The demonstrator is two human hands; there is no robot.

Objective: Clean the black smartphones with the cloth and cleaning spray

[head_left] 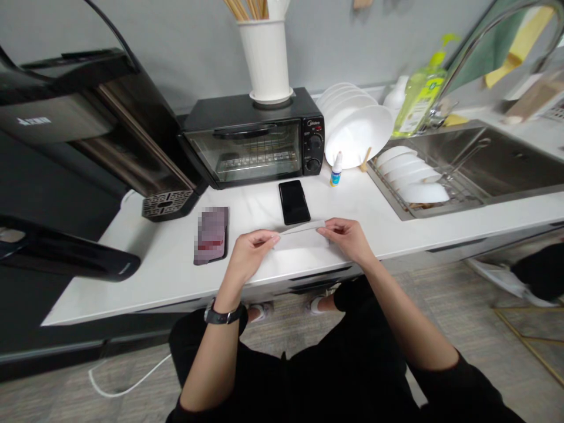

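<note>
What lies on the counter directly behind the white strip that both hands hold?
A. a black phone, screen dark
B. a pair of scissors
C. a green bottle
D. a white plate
A: a black phone lies flat just beyond the white strip, which the left hand and right hand pinch at its ends.

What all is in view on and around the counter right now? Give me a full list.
paper strip: one, white, counter front edge, pinched at both ends
phone: one, black, lying flat behind the strip
wallet-like item: one, dark, blurred, left of the strip
small bottle: one, white, beside the plates
toaster oven: one, black, against the wall
utensil holder: one, white, on the oven
plates: several, white, upright in a rack
bowls: several, white, sink rack
soap bottle: one, green, by the tap
wristwatch: one, black, left wrist
left hand: holds strip's left end
right hand: holds strip's right end
</note>
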